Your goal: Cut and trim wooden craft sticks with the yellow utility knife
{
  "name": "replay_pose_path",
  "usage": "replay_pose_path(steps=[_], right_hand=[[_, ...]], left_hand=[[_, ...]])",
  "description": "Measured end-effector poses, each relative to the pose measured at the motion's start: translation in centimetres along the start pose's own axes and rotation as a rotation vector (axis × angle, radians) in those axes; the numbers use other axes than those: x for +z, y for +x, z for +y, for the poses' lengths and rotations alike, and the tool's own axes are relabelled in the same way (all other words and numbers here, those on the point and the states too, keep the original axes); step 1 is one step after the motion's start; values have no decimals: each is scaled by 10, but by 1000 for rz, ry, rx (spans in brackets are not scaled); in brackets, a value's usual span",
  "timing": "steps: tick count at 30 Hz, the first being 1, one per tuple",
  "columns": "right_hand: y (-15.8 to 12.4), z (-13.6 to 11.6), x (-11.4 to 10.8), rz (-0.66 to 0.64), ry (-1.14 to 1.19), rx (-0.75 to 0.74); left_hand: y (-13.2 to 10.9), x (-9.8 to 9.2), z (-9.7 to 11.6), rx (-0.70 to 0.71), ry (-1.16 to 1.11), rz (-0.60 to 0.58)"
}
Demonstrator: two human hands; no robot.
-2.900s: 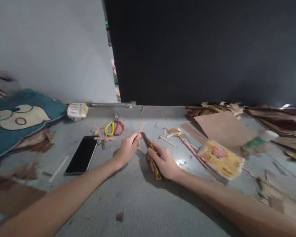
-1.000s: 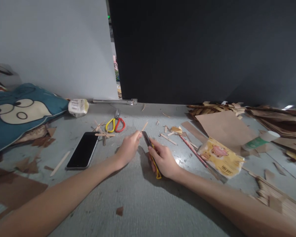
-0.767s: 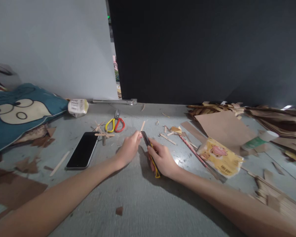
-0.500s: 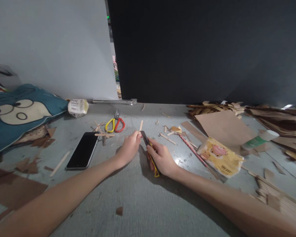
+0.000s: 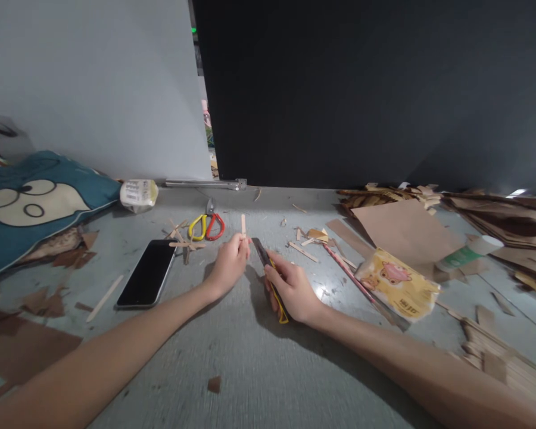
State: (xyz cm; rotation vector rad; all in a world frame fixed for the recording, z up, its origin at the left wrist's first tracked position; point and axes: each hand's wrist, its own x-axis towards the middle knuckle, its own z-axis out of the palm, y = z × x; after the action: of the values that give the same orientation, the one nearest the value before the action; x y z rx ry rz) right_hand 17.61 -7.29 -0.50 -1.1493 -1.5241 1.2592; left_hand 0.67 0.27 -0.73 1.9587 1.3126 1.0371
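Note:
My left hand (image 5: pixel 228 265) pinches a short wooden stick (image 5: pixel 243 225), which stands nearly upright above the fingers. My right hand (image 5: pixel 292 289) is closed round a black and yellow utility knife (image 5: pixel 268 269), whose dark front end points up and left toward the stick. A small gap separates the knife tip from the left fingers. Both hands hover just over the grey floor (image 5: pixel 250 363).
A black phone (image 5: pixel 147 273) lies left of my hands. Yellow and red scissors (image 5: pixel 206 226) and crossed wooden sticks (image 5: pixel 185 243) lie behind it. A yellow printed packet (image 5: pixel 397 283), a red pencil (image 5: pixel 343 271), cardboard sheets (image 5: pixel 402 229) and scraps lie right. A blue cushion (image 5: pixel 31 205) is far left.
The stick in my left hand has swung from leaning right to nearly upright, and the left hand has drawn slightly left, away from the knife tip. The right hand keeps its hold.

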Motion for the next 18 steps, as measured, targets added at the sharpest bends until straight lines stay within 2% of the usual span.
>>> replay_pose_path(steps=[4,8,12,15,18], right_hand=[[-1,1,-1,-17,35,-5],[2,5,-7,-7,140,-23],[13,10,-23,117,138,-153],[23,13,-36,236,151,-243],[29,12,-43,277,213,-357]], left_hand=[[2,-1,-3,-10,-59,23],[2,2,-6,-86,-206,32],[3,2,-10,-117,-259,-10],[4,0,-11,-49,-194,-43],[3,-4,-9,19,-106,-58]])
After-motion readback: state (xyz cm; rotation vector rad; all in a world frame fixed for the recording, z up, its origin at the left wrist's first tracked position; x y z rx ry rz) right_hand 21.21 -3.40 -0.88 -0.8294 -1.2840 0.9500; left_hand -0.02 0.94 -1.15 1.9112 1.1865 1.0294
